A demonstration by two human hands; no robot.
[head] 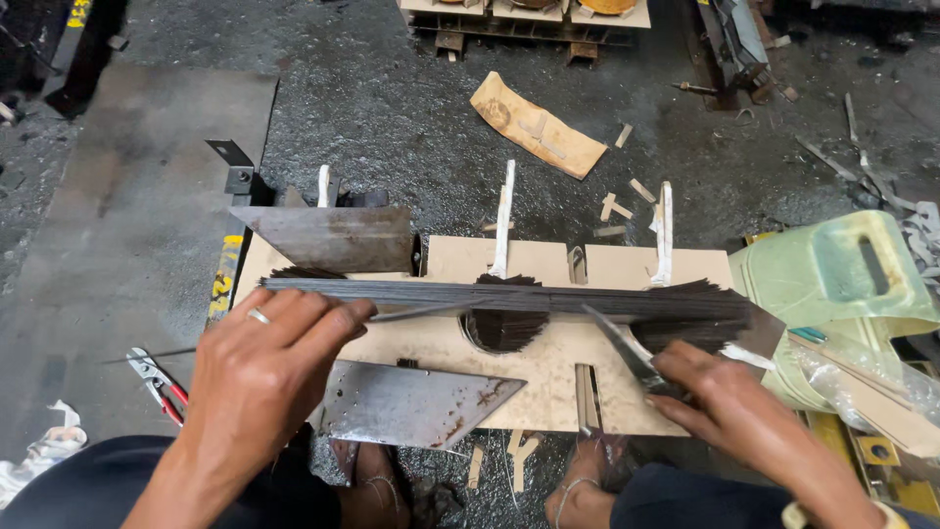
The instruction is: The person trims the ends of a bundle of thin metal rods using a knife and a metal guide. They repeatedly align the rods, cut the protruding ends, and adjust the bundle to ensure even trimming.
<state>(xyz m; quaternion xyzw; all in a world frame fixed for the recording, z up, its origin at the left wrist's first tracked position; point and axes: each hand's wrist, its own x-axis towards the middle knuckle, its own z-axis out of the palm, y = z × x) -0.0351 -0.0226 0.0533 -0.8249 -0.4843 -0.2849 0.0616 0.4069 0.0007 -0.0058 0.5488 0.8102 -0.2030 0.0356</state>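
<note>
Gritty grey floor (411, 108) under wooden jig (548, 367)
</note>
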